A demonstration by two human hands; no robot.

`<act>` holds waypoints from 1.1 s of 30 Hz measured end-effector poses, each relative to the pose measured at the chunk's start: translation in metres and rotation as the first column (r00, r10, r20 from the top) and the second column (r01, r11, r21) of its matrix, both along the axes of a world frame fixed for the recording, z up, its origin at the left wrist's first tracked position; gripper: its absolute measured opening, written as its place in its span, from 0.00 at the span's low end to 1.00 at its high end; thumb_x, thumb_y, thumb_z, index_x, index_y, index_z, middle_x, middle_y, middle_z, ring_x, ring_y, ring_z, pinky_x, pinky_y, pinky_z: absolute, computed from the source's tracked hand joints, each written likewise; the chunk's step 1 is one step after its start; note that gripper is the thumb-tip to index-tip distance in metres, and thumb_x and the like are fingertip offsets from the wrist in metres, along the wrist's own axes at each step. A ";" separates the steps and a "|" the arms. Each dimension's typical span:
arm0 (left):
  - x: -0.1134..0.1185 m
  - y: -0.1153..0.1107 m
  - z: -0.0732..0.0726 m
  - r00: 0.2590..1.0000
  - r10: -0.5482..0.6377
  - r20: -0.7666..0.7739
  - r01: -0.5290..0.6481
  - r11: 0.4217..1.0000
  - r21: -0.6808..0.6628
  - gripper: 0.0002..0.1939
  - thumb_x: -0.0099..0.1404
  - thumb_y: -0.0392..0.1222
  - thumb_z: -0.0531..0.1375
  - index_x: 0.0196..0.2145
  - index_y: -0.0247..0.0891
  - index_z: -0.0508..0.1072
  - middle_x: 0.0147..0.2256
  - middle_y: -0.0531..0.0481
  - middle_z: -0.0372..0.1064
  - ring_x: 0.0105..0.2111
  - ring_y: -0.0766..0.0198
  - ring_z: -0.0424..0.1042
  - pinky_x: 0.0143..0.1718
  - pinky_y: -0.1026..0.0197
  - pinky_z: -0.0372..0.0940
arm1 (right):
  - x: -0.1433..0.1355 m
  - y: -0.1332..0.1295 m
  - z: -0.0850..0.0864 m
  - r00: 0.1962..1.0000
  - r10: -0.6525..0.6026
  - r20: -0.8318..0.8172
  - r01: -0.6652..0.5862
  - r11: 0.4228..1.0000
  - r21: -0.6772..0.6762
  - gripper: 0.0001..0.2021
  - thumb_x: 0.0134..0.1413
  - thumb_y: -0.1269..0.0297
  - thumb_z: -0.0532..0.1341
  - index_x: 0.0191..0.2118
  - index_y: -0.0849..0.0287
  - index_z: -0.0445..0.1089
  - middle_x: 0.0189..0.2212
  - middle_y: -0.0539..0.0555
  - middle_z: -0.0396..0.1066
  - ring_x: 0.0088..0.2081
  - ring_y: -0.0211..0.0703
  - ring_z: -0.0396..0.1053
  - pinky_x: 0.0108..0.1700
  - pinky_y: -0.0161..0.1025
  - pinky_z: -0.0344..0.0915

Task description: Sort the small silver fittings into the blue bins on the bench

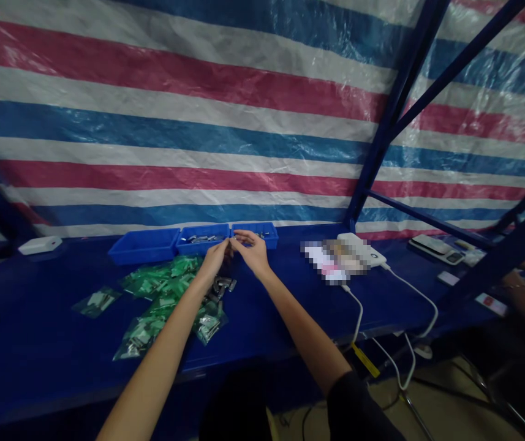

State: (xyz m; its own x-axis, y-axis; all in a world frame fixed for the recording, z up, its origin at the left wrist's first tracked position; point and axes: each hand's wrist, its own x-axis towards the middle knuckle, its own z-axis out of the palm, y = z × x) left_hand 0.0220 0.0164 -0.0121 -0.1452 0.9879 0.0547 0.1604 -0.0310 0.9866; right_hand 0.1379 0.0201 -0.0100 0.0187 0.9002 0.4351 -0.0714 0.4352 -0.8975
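My left hand (215, 258) and my right hand (252, 252) meet at the fingertips in front of the blue trays. Both are closed in a pinch, and whatever sits between the fingers is too small to name. Just below them lies a loose pile of dark metal pieces (220, 286). Green-tinted plastic bags (170, 283) with small parts inside are heaped beside and partly behind my left forearm. Behind my hands stand a middle blue tray (203, 246) with metal pieces and a right blue tray (270, 241) with small parts, partly covered by my right hand.
A third blue tray (143, 246) stands at the left, near a single small bag (97, 302). A white box (40, 245) lies far left. To the right are a white power bank (358, 245) with cables (421, 291), a blurred-out item, a scale (437, 250) and another person's arm (522, 300).
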 end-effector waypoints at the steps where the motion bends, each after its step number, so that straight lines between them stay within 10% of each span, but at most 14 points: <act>1: 0.001 0.001 -0.001 0.999 -0.044 0.026 0.045 0.999 -0.026 0.25 0.50 0.64 0.54 0.20 0.35 0.67 0.18 0.52 0.64 0.16 0.68 0.61 0.18 0.66 0.48 | 0.001 -0.001 0.001 0.999 0.007 0.034 -0.007 1.000 0.002 0.15 0.45 0.61 0.63 0.40 0.59 0.71 0.34 0.53 0.75 0.38 0.41 0.72 0.39 0.36 0.68; 7: 0.004 0.001 -0.004 0.958 -0.155 0.240 0.173 0.983 -0.056 0.25 0.49 0.62 0.57 0.28 0.34 0.71 0.22 0.49 0.69 0.16 0.70 0.62 0.17 0.67 0.48 | 0.002 -0.001 0.003 0.981 0.050 0.188 -0.054 0.998 0.014 0.16 0.54 0.61 0.57 0.48 0.55 0.67 0.42 0.52 0.73 0.45 0.42 0.70 0.44 0.38 0.68; 21: -0.002 -0.012 0.005 0.934 0.187 0.304 -0.207 0.978 0.034 0.19 0.47 0.53 0.64 0.30 0.33 0.73 0.26 0.49 0.71 0.18 0.72 0.64 0.17 0.69 0.49 | 0.000 -0.005 -0.007 0.959 0.002 0.284 -0.024 0.997 0.074 0.15 0.51 0.65 0.57 0.46 0.59 0.68 0.43 0.54 0.73 0.46 0.40 0.69 0.45 0.37 0.64; 33: -0.020 -0.002 0.001 0.805 0.375 0.460 -0.433 0.901 0.023 0.13 0.54 0.44 0.60 0.33 0.30 0.73 0.34 0.43 0.74 0.26 0.65 0.73 0.20 0.69 0.58 | 0.005 -0.015 -0.014 0.679 0.157 0.717 -0.145 0.986 -0.078 0.13 0.43 0.56 0.62 0.37 0.53 0.74 0.30 0.47 0.75 0.29 0.36 0.69 0.32 0.31 0.63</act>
State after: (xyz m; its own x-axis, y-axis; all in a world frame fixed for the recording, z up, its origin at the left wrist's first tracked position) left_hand 0.0021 0.0144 -0.0107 -0.5669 0.8238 0.0048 -0.2574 -0.1827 0.9489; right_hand 0.1431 0.0054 -0.0241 -0.4309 0.8687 0.2443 0.5338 0.4636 -0.7072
